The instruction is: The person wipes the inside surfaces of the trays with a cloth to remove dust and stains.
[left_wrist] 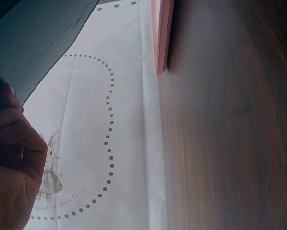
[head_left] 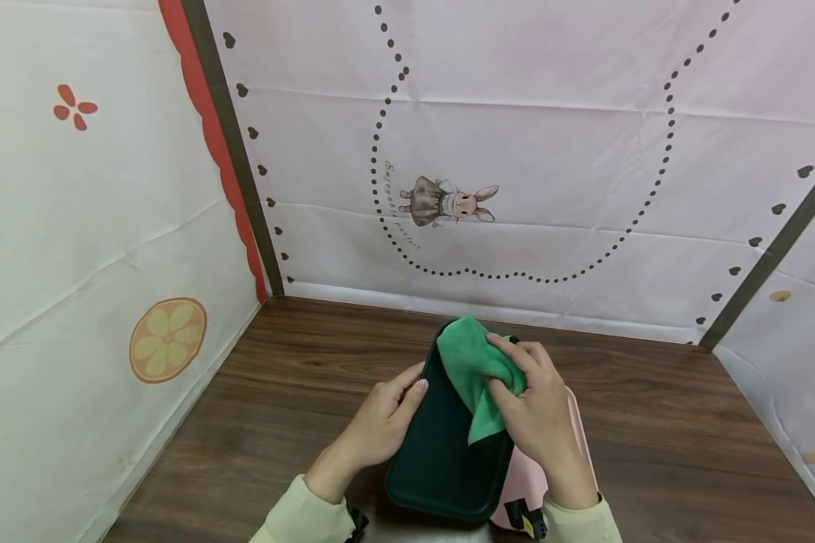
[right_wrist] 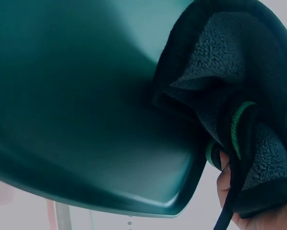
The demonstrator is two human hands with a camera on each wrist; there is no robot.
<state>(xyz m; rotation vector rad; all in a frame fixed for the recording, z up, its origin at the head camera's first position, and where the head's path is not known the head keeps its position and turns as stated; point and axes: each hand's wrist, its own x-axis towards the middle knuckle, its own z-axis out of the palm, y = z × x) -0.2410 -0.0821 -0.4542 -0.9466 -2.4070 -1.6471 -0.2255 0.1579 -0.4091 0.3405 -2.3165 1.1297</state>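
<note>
1. Wiping looks to be the step in hand; a green cloth [head_left: 472, 362] lies against the inside of a dark green tray [head_left: 441, 471], over its one o'clock part; the tray is tilted, seemingly raised off the worktop [head_left: 686, 437], near six o'clock in the head view.
2. Left hand [head_left: 376, 426] narrow, pinching the tray's rim at ten o'clock; right hand [head_left: 536, 400] curled round the bunched cloth, at two o'clock.
3. Next move, as I judge it, calls for a firm left hold while the cloth works from the covered end down the bare base towards six o'clock; a slack rim grip could let the tray swing.
4. Hidden: tray base beneath the cloth; left fingers' ends behind the tray; much of a pink object [head_left: 526, 479] at four o'clock, tray or lid, cannot tell.
5. Hard to make out: black item [head_left: 518, 514] with a yellow mark, five o'clock; left wrist view cuts off the tray at eleven o'clock; right wrist view leaves the cloth in deep shadow; dirt or wetness, cannot tell.
</note>
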